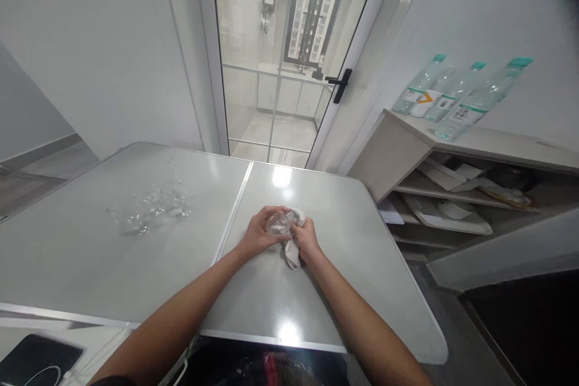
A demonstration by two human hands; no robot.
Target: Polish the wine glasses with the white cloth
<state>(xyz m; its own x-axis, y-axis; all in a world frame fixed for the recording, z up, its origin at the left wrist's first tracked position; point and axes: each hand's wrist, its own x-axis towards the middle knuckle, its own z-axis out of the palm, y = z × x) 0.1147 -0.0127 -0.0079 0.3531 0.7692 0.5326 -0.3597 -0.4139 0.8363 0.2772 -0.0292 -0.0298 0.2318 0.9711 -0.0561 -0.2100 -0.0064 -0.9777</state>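
Observation:
Above the right half of the grey table (pixel 362 289), my left hand (pixel 259 234) is closed around a small clear glass (pixel 279 224), tilted so its round end faces me. My right hand (pixel 308 239) grips a whitish cloth (pixel 293 254) and presses it against the glass's right side. One end of the cloth hangs below my fingers; part of it is hidden by the right hand. On the table's left half stands a cluster of several clear glass pieces (pixel 158 202), too transparent to make out their exact shapes.
A metal seam (pixel 237 202) divides the tabletop. At the right, several clear plastic bottles (pixel 465 114) with green caps stand on a shelf unit (pixel 407 139) holding trays and papers. Behind the table is a glass door (pixel 253 42). A dark flat object (pixel 40 359) lies at lower left, beside a cable.

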